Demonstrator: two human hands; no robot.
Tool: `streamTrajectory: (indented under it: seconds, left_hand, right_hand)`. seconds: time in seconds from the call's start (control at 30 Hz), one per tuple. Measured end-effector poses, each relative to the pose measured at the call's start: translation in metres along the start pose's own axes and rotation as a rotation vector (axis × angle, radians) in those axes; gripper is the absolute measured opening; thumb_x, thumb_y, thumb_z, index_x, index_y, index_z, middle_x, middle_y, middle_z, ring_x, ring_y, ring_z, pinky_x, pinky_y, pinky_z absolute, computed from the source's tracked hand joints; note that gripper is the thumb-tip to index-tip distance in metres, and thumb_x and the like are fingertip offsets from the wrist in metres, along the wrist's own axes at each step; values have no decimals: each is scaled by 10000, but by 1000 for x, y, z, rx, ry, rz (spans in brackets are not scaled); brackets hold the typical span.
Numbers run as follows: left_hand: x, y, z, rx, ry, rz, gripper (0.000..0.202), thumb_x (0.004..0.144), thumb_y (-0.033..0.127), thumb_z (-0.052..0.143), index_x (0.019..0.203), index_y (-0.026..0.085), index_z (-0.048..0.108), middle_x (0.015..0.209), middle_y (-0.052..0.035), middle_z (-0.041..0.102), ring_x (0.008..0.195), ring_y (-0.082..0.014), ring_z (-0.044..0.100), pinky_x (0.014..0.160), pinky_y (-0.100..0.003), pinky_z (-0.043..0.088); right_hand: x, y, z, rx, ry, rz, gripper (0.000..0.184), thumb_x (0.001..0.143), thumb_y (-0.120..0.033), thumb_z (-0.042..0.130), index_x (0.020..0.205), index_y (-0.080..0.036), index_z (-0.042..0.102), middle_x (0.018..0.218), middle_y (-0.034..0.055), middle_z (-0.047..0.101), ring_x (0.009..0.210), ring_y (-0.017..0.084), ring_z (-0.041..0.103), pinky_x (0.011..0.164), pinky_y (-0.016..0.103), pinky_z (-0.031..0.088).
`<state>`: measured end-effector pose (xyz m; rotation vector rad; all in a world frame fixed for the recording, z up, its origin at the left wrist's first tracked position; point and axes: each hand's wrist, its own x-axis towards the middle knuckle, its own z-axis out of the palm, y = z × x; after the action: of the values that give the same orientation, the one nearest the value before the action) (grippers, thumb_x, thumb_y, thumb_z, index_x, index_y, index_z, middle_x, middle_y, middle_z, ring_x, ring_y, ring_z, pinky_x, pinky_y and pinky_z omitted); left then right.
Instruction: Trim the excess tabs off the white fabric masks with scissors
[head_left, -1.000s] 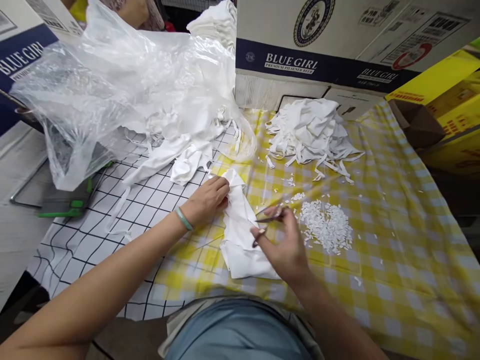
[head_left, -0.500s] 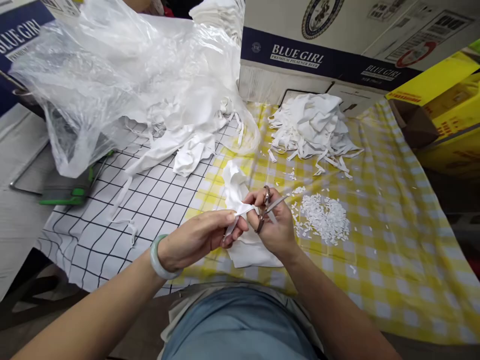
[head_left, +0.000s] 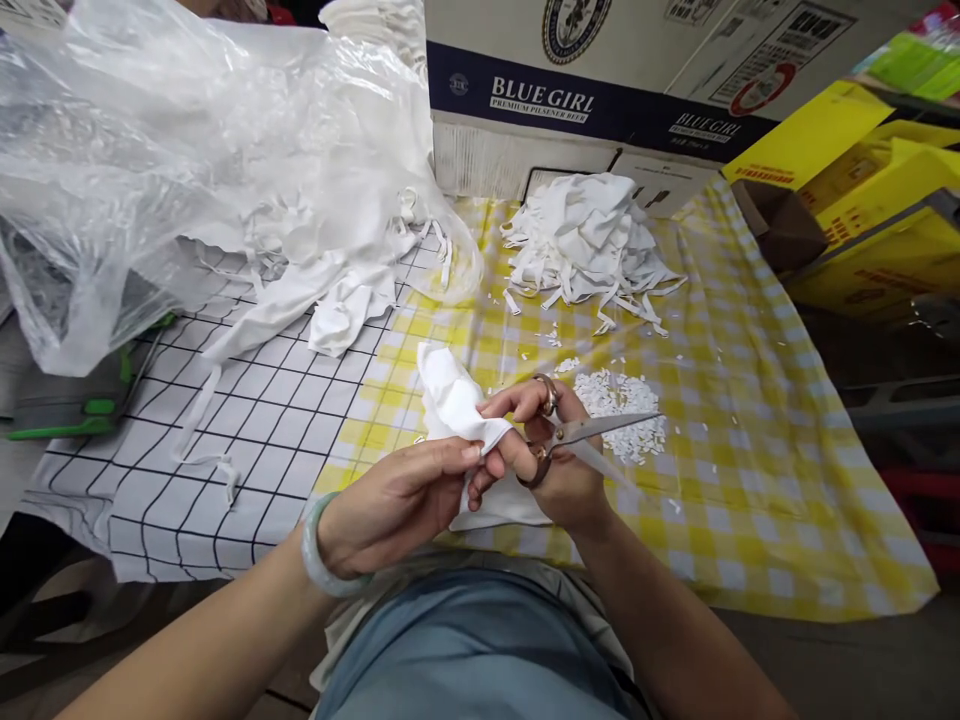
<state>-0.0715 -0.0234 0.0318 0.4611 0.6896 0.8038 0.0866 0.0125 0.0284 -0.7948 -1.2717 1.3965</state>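
Observation:
My left hand (head_left: 405, 495) pinches a white cloth piece (head_left: 450, 400) by one edge, just above the yellow checked tablecloth (head_left: 720, 440). My right hand (head_left: 551, 450) grips a pair of scissors (head_left: 592, 432), the blades pointing right, and its fingers also touch the cloth. A green bangle sits on my left wrist. Beside the scissors lies a small heap of white snippets (head_left: 622, 400). Behind it is a pile of white cloth pieces with straps (head_left: 589, 240).
A large clear plastic bag (head_left: 187, 150) spills more white cloth (head_left: 330, 290) onto a black-grid white sheet (head_left: 247, 420). A Blue Girl carton (head_left: 600, 90) stands at the back, yellow boxes (head_left: 862, 190) at the right, a green-edged tool (head_left: 67, 410) at the left.
My left hand left the table and lifted the cloth by its edge toward my right hand. The scissors swung so the blades point right. The view shifted slightly.

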Motion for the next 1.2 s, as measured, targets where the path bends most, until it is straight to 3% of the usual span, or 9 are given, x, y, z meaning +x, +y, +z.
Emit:
streamTrajectory:
  seconds: [0.13,0.23,0.3,0.43,0.53,0.63,0.73,0.87,1.2]
  left_hand:
    - [-12,1,2,402,112,226,174,901,300,617,828,176,715,847,-55,562,800,-161,503,743,-278,427]
    - [-18,5,3,922,236,595,137,910,201,610,838,199,727,933,-63,547,954,-193,504,876,-315,407]
    - [-14,5,3,969,279,723,155,922,166,590,872,212,730,1006,-71,547,1074,-209,488,948,-325,391]
    - [7,-6,2,558,235,626,240,983,226,500,831,192,683,990,-56,526,892,-153,537,773,-273,443]
    - [18,-16,5,449,235,578,247,985,249,500,807,177,655,1018,-34,476,680,-84,444,614,-238,390]
    - [24,-22,10,526,237,590,245,991,256,489,835,187,664,1063,-47,468,838,-122,487,638,-225,397]
    - [27,-27,12,621,249,630,247,995,241,474,847,193,665,1077,-60,472,1059,-177,475,818,-248,427]
    - [31,-30,13,713,275,632,242,995,224,461,820,194,626,1068,-56,455,1072,-192,460,934,-301,409]
    - [34,-30,13,818,252,636,229,998,199,433,819,202,575,1036,-61,460,1053,-198,452,891,-311,421]
  right_hand:
    - [6,10,-2,-18,45,-6,237,789,-163,709,795,-238,483,862,-14,632,885,155,638,853,323,506]
    - [1,22,7,89,32,184,285,763,-256,751,766,-227,467,827,-20,609,752,121,585,743,272,497]
    - [-7,28,15,192,-12,330,341,749,-357,768,774,-227,453,793,-30,575,688,109,548,689,262,488]
    - [-22,33,12,123,-74,429,363,750,-456,753,836,-229,483,786,-31,528,720,127,535,722,285,482]
    - [-26,25,-16,-341,-116,319,334,742,-439,756,880,-220,543,906,21,564,872,189,547,829,344,457]
    - [-27,8,-44,-778,-163,194,357,730,-465,761,879,-209,562,958,56,576,953,235,520,862,378,414]
    - [-27,-5,-57,-981,-260,112,385,723,-514,763,797,-207,543,839,34,598,888,230,495,805,371,368]
    - [-25,-9,-59,-1050,-269,32,478,687,-555,776,655,-201,456,648,-13,566,733,180,453,757,360,313]
    - [-22,-4,-64,-1026,-278,-45,443,709,-540,765,595,-195,513,517,-36,539,600,138,456,721,345,310]
